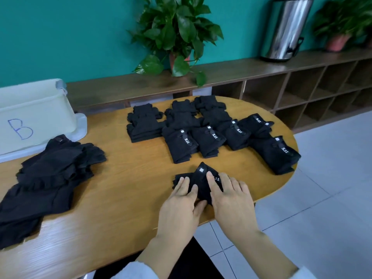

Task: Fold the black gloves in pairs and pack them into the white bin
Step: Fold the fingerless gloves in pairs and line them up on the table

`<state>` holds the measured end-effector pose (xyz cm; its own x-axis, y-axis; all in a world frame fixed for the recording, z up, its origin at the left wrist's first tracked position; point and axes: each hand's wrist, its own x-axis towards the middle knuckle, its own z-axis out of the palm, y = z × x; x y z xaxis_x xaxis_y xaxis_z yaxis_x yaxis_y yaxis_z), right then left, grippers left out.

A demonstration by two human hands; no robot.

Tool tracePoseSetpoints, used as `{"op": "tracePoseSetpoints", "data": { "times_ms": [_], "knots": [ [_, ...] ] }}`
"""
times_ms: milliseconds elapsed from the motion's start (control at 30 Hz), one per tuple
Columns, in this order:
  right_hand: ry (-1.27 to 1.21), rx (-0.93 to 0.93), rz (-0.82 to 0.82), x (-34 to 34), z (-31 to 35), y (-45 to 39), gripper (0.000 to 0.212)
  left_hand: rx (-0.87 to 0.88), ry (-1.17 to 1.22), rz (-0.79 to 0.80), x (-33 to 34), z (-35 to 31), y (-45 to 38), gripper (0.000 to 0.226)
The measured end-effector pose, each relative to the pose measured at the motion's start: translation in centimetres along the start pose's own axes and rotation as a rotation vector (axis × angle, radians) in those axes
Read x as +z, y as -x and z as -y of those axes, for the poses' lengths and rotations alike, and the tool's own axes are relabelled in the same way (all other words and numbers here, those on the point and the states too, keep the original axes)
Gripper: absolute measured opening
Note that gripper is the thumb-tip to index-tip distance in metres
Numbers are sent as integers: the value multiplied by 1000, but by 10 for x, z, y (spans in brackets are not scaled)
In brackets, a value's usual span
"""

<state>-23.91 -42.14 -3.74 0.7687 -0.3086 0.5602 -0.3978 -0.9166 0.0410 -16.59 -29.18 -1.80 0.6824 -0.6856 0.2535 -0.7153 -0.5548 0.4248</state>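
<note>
I press the glove pair [202, 183] flat under my left hand [181, 206] and right hand [231, 200], fingers straight, at lower centre, its long axis pointing up-frame; the white bin [34, 109] sits upper left, nearer my left.

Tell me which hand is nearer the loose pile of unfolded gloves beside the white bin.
Left. The left hand presses the glove being folded on the side facing the loose pile; the right hand lies just beyond it, farther from the pile.
</note>
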Motion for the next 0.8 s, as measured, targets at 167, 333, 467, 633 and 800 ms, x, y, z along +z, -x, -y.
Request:
{"op": "tracePoseSetpoints", "data": {
  "times_ms": [167,333,467,633,800],
  "knots": [
    [44,119,11,1,-32,5,57,141,59,21,17,-23,-27,52],
    [76,240,-20,7,-56,5,55,253,69,63,33,-36,-55,51],
    [82,298,-30,16,-65,2,45,328,53,112,37,-37,-75,52],
    [49,370,-1,19,-69,-3,45,380,95,165,43,-32,-97,53],
    [-36,352,-10,14,-75,-3,49,428,17,151,47,-31,-108,68]
  ]
}}
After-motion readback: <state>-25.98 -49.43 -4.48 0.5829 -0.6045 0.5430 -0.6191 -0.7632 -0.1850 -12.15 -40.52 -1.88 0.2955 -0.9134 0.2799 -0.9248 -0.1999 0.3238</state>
